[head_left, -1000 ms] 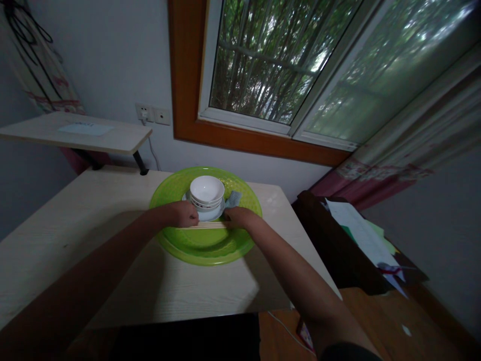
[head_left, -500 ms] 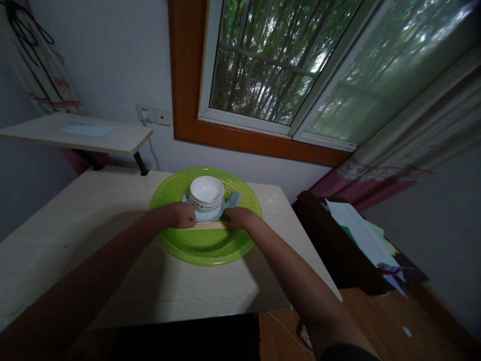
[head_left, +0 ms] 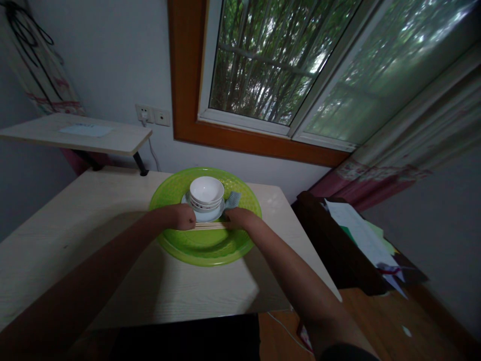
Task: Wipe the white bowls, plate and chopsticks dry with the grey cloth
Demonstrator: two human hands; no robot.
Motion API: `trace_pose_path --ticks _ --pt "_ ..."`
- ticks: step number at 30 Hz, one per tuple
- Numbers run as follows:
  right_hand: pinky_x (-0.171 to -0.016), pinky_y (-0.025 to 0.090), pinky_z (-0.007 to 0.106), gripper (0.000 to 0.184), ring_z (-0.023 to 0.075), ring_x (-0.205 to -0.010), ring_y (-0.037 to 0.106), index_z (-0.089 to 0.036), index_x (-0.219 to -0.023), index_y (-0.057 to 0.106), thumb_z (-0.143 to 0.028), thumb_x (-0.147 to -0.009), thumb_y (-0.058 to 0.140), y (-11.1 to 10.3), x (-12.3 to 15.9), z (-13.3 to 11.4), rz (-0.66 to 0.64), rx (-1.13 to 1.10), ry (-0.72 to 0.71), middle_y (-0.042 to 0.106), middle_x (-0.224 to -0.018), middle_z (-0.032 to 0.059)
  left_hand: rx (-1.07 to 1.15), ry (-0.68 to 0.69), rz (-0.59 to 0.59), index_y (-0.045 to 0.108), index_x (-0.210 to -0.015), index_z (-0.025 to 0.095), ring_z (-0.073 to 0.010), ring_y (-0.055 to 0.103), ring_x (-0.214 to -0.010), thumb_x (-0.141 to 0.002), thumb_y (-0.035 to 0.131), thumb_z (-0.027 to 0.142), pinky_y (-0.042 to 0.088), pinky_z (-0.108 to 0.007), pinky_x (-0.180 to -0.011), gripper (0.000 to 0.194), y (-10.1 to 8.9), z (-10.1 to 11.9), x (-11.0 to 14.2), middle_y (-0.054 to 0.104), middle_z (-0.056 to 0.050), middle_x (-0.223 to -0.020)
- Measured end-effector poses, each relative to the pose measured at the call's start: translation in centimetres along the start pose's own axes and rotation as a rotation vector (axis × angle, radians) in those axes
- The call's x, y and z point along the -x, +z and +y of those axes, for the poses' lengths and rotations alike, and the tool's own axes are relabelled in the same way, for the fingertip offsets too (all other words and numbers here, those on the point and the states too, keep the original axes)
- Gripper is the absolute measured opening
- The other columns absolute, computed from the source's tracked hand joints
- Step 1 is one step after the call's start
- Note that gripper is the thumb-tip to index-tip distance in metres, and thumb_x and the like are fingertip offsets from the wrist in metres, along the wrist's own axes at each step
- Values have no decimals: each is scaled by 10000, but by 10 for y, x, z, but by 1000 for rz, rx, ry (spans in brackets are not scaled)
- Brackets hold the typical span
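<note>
A big round green tray (head_left: 205,250) sits on the pale wooden table (head_left: 75,230). On it stand stacked white bowls (head_left: 206,191) on a white plate (head_left: 209,215), with a bluish cloth (head_left: 233,199) behind them. A bundle of pale chopsticks (head_left: 209,226) lies crosswise in front of the plate. My left hand (head_left: 182,217) is closed round the chopsticks' left end. My right hand (head_left: 238,218) is closed on their right end.
A narrow raised shelf (head_left: 75,133) with a paper on it stands at the back left. A wall socket (head_left: 152,115) and a large window (head_left: 278,65) are behind. To the right, a dark low cabinet (head_left: 338,245) carries papers; a curtain hangs beyond it.
Almost nothing differs. My left hand has shifted very slightly left along the chopsticks; the bowls and tray stay put.
</note>
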State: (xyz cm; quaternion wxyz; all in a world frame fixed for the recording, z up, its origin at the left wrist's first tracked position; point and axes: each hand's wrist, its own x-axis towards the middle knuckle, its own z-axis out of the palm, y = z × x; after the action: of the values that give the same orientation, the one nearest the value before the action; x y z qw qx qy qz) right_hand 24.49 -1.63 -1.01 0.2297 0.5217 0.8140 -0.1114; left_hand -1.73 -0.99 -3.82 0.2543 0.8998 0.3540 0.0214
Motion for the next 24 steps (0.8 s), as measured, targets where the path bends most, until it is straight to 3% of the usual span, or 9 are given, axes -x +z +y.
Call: trace_pose_path --ticks 7,16,24 --pt "-861 564 325 437 318 -1111 733 -195 -1279 712 -466 -957 594 2 -2 2 10 -10 -13 734 -1289 154 -95 26 41 800 -711 203 -191 611 -626 -769 592 189 403 -305 -667 216 4 -8 -5 774 -83 -745" --pt "-838 565 321 436 317 -1098 739 -180 -1240 733 -485 -972 574 4 -4 3 2 4 -6 739 -1275 163 -256 -80 -102 813 -789 166 -187 667 -724 -831 584 190 455 -276 -713 234 1 -3 -5 797 -99 -848" --pt "-839 565 340 434 338 -1128 727 -179 -1265 720 -465 -964 592 7 -7 4 13 7 0 738 -1275 167 -334 -160 -140 816 -802 149 -188 687 -746 -839 583 181 485 -266 -735 238 3 -3 -9 800 -122 -883"
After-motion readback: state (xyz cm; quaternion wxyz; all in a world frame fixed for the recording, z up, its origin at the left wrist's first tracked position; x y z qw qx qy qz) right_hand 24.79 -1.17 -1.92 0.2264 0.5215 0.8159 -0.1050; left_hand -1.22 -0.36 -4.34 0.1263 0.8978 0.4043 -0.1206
